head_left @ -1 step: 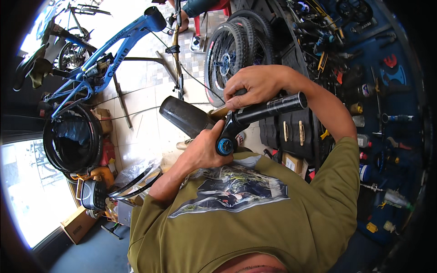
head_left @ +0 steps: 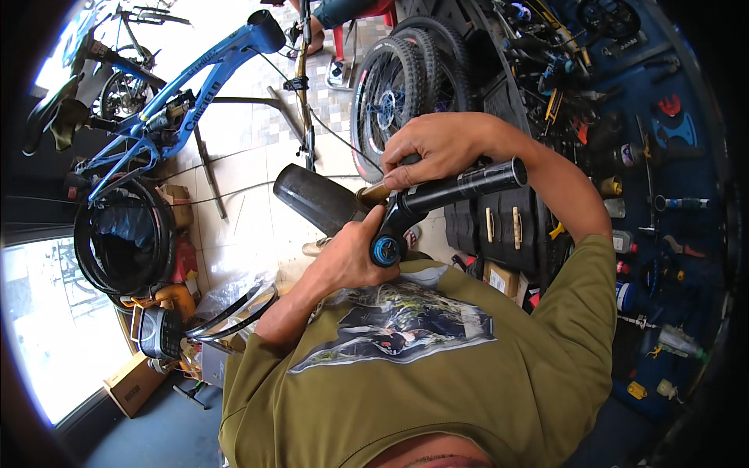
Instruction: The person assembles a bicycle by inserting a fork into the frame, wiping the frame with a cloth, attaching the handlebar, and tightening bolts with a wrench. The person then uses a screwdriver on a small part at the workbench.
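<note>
A black bicycle suspension fork (head_left: 468, 183) lies across in front of my chest, its steerer tube pointing right. My left hand (head_left: 347, 253) is closed round its crown, beside a blue top-cap knob (head_left: 385, 251). Beyond the crown a gold stanchion (head_left: 374, 194) runs into the black lower leg (head_left: 316, 199), which slants away to the left. Over the stanchion, next to the steerer's base, my right hand (head_left: 437, 152) has its fingers curled in and its thumb touching or close to the tube. Something dark shows between those fingers; its kind is hidden.
A blue bike frame (head_left: 191, 101) stands at the far left, with tyres (head_left: 125, 269) below it. Several wheels (head_left: 386, 101) lean at the back beside a black cabinet (head_left: 499, 226). Tools hang on the blue wall panel (head_left: 679, 249) at right. Another person's leg (head_left: 316, 35) shows at the top.
</note>
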{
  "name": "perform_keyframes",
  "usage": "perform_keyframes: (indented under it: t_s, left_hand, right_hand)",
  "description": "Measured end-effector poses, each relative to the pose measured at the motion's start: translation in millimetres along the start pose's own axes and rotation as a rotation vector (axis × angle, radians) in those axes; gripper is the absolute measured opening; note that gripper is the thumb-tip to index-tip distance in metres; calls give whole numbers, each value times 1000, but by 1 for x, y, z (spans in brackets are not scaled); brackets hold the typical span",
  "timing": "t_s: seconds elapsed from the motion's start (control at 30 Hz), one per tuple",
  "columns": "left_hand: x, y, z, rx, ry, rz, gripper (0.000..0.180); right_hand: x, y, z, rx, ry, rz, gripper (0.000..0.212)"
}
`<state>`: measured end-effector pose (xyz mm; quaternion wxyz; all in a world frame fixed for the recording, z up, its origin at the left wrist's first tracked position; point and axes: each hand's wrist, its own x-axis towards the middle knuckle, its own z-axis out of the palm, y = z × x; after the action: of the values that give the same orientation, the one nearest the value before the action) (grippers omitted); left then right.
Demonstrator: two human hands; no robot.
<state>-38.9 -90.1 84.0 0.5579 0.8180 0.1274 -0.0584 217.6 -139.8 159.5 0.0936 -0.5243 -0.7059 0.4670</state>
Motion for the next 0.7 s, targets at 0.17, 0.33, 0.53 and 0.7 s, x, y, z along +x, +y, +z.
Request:
perform_keyframes:
  t_s: [0.17, 0.33, 0.53, 0.7]
  left_hand:
    - [-1, 2, 1, 17, 10, 5, 52]
    - [-1, -2, 6, -31, 63, 22, 50]
    - [1, -9, 12, -34, 81, 30, 52]
    - [2, -5, 13, -48, 91, 39, 56]
  right_hand:
    - [3, -3, 5, -60, 13, 32, 46]
    - [3, -7, 7, -148, 34, 40, 50]
    - [10, 1, 17, -78, 61, -19, 44]
    - [11, 1, 21, -102, 56, -1, 41]
